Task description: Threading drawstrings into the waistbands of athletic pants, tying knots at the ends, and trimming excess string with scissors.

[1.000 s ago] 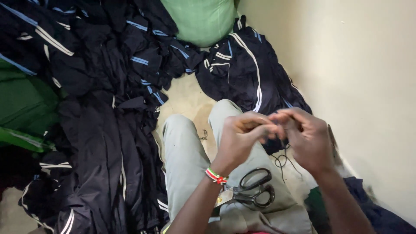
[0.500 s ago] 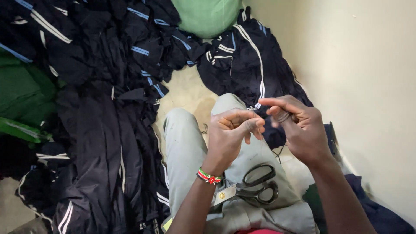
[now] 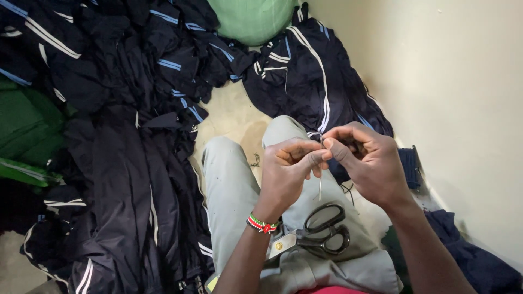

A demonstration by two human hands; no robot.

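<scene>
My left hand [image 3: 291,166] and my right hand [image 3: 368,160] meet fingertip to fingertip above my lap. Between them they pinch a thin long needle [image 3: 320,182] that hangs downward; a pale thread end shows at its top. A dark thread [image 3: 348,188] trails below my right hand. A beaded red, green and white bracelet [image 3: 261,224] circles my left wrist. Black-handled scissors [image 3: 318,235] lie on my right thigh, just below the hands. My legs in grey trousers [image 3: 229,190] stretch forward.
Piles of dark navy garments with white and blue stripes [image 3: 125,163] cover the floor to the left and ahead. A green sack [image 3: 253,19] sits at the top, green fabric [image 3: 24,130] at the left. A cream wall [image 3: 452,109] runs along the right.
Both hands have stayed together over the lap and shifted slightly down. The needle now hangs visibly between the fingertips.
</scene>
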